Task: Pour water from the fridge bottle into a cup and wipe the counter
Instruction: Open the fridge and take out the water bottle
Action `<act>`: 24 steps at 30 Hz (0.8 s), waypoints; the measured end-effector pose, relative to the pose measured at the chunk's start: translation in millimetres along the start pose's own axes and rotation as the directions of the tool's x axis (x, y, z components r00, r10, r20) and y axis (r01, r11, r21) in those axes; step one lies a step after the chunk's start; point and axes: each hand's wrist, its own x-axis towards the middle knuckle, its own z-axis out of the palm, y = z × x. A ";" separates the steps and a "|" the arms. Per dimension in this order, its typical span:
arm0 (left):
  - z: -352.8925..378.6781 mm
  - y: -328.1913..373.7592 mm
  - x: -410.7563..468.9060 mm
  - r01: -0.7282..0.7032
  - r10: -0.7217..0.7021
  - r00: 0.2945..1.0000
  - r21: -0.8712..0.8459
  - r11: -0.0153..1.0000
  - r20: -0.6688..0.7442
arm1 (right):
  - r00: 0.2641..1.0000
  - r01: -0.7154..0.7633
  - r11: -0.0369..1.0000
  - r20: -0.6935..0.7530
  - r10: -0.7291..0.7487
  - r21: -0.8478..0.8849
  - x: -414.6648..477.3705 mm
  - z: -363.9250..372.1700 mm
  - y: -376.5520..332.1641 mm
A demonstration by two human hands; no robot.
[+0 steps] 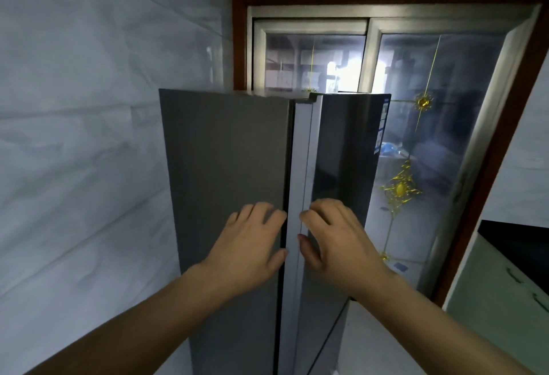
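Note:
A tall grey fridge (225, 166) stands against the tiled wall straight ahead. Its glossy dark door (344, 151) is ajar by a narrow gap, so a pale strip of the door's edge (300, 166) shows. My left hand (249, 244) lies flat on the matte grey panel left of the gap, fingers spread and fingertips at the seam. My right hand (335, 241) curls its fingers and thumb around the door's edge. The inside of the fridge is hidden. No bottle, cup or cloth is in view.
A black counter (520, 244) over pale green cabinet doors (499, 300) sits at the right edge. Behind the fridge is a glass sliding door (430, 137) in a brown wooden frame. White marble-look tiles (83, 137) cover the wall on the left.

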 end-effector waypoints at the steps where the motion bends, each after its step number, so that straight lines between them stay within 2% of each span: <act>1: 5.0 -4.7 11.5 -0.025 0.025 0.999 -0.027 0.999 -0.025 | 0.999 0.015 1.000 -0.030 -0.016 -0.015 8.1 8.1 6.7; 4: 26.8 -16.5 42.9 -0.083 0.063 0.991 -0.172 0.982 -0.116 | 0.995 0.036 0.994 -0.093 -0.045 -0.100 31.5 28.0 22.9; 7: 57.5 -20.8 63.7 -0.044 0.005 0.994 -0.368 0.929 -0.106 | 0.986 0.087 0.977 -0.126 -0.113 -0.194 53.1 39.0 35.7; 11: 105.8 -18.5 75.5 0.085 -0.157 0.986 -0.641 0.763 -0.056 | 0.950 0.220 0.900 -0.126 -0.285 -0.376 74.2 44.7 50.2; 13: 130.1 -16.1 75.6 0.066 -0.202 0.974 -0.726 0.685 -0.102 | 0.935 0.248 0.866 -0.127 -0.332 -0.435 78.2 46.8 56.8; 18: 156.7 -6.1 70.6 -0.004 -0.240 0.951 -0.782 0.623 -0.196 | 0.906 0.309 0.825 -0.118 -0.407 -0.474 84.6 47.2 63.8; 24: 165.0 2.5 69.7 0.046 -0.293 0.939 -0.775 0.630 -0.182 | 0.880 0.355 0.802 -0.118 -0.460 -0.481 89.0 46.6 69.1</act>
